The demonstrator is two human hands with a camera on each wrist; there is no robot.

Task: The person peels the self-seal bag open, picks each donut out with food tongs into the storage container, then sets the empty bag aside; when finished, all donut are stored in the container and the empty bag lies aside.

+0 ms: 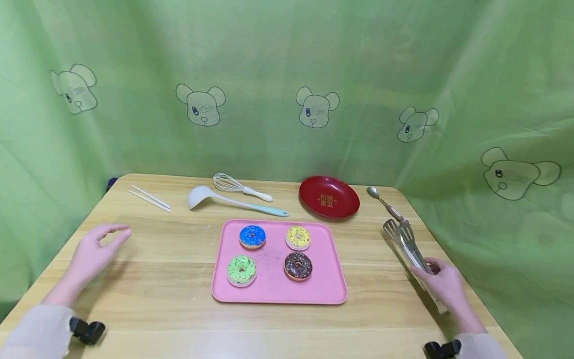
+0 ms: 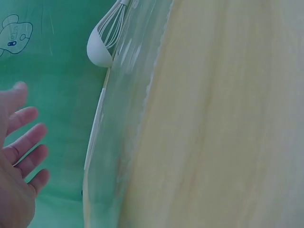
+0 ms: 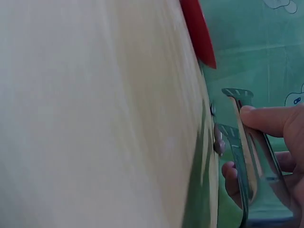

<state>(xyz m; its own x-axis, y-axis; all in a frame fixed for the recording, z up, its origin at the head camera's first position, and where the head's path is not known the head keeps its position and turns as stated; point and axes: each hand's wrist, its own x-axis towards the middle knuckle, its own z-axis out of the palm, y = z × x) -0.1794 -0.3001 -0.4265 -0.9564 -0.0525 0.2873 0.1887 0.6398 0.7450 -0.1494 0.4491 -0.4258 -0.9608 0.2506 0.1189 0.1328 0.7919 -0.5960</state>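
Note:
Metal tongs (image 1: 407, 244) are gripped in my right hand (image 1: 445, 285) at the table's right side, their slotted ends pointing away from me. The right wrist view shows the thumb on one arm of the tongs (image 3: 270, 209) and fingers at the other, with the two ends spread apart. My left hand (image 1: 96, 249) hovers over the left part of the table, fingers relaxed and holding nothing. Centred on the table is a pink tray (image 1: 269, 295) carrying a blue doughnut (image 1: 245, 236), a yellow one (image 1: 291, 239), a green one (image 1: 233, 272) and a chocolate one (image 1: 291, 268).
Behind the tray lie a white ladle (image 1: 200, 195) with a light-blue handle and a whisk (image 1: 257, 193). A red plate (image 1: 314, 192) sits back right, beside a spoon (image 1: 391, 210). White chopsticks (image 1: 150, 200) lie back left. Green curtain (image 1: 269, 139) surrounds the table.

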